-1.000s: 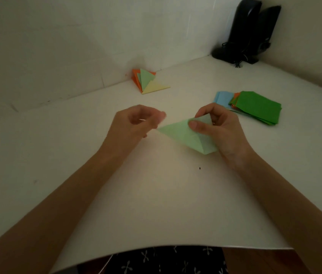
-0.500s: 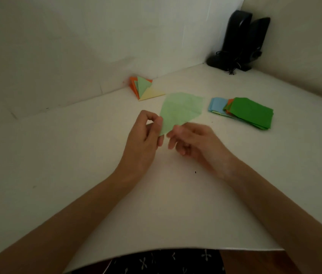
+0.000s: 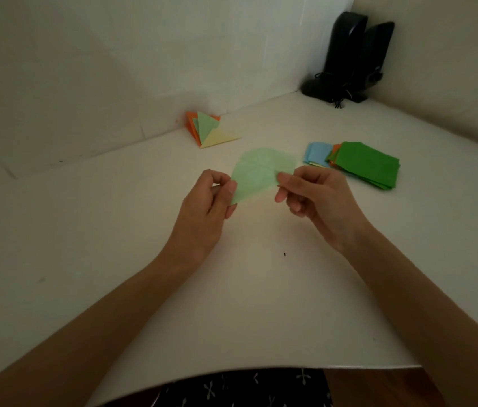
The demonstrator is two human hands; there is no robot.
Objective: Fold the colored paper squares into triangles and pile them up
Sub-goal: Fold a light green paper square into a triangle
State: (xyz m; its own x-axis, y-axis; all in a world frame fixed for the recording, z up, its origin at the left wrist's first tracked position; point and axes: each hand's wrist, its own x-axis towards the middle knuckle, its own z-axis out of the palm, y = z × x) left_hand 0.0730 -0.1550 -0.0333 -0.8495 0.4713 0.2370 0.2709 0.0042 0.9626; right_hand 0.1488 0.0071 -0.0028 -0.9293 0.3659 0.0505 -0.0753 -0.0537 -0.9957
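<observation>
Both hands, left (image 3: 207, 201) and right (image 3: 314, 192), pinched the light green paper (image 3: 257, 176) above the bench (image 3: 114, 230); uneven pulling could make a crooked crease.

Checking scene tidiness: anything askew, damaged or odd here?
The folded triangles by the wall splay open instead of lying flat, and the square stack is slid apart, blue sheets poking out left. Nothing torn or spilled; the held light green paper looks intact.

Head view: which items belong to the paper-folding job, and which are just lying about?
Part of the job: light green paper, pinched by left hand and right hand; pile of folded triangles by the wall; stack of unfolded squares.
Lying about: black speakers in the corner.
</observation>
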